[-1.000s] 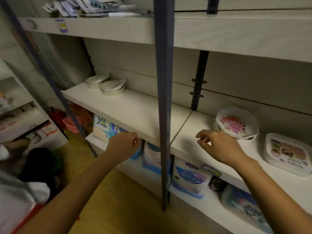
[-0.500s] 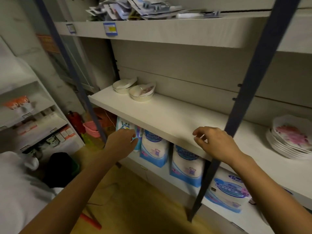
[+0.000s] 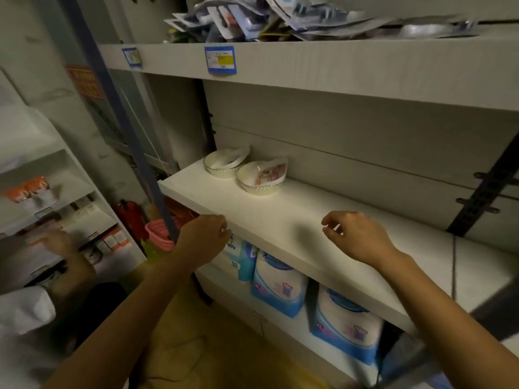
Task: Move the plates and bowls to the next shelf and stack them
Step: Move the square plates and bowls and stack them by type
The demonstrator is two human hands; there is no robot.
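Two white bowls stand at the back left of the white middle shelf [image 3: 283, 220]. The left bowl [image 3: 224, 163] holds a white band of card; the right bowl [image 3: 261, 178] holds a printed label. My left hand [image 3: 206, 237] hovers at the shelf's front edge, fingers loosely curled, holding nothing. My right hand [image 3: 356, 238] hangs above the shelf's middle, fingers relaxed and empty. Both hands are well short of the bowls. No plates are in view.
A blue upright post [image 3: 132, 141] runs down left of the shelf. Blue and white packs [image 3: 278, 282] fill the shelf below. Packaged goods [image 3: 266, 18] pile on the top shelf. Another person [image 3: 56, 248] crouches at the left shelving. A pink basket [image 3: 160, 234] sits on the floor.
The view has swung left: the flowered plates at the right have left the frame and the two bowls have come closer. Both hands stayed empty and moved left along the shelf.
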